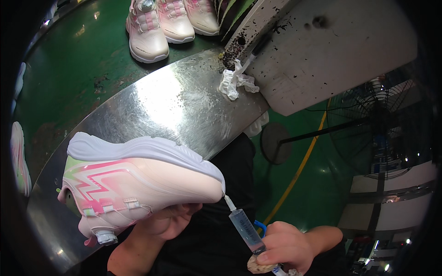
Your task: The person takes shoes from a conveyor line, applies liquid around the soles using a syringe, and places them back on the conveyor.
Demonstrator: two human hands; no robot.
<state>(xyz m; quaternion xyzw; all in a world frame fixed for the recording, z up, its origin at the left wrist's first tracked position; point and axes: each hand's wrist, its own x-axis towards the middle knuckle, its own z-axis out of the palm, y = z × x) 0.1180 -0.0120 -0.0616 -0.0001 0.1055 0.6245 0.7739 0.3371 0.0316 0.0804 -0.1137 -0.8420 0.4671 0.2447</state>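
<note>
1 pink-and-cream lace-dial sneaker [152, 179] is held sole upward over the near part of the metal desk [193, 110], toe to the right. The left hand [172, 223] is curled around its upper from below, the fingers partly hidden behind it. The right hand [285, 246] pinches a clear syringe [246, 230], whose nozzle reaches the toe edge where sole and upper join; the contact is too small to make out. The plunger end runs toward the lower edge, partly covered by a beige lump [258, 264] of unclear kind. At the top, 3 similar sneakers [177, 27] are cut off by the frame. Crumpled white tissue [235, 83] lies on the desk; a floor fan [377, 110] fades into dimness.
</note>
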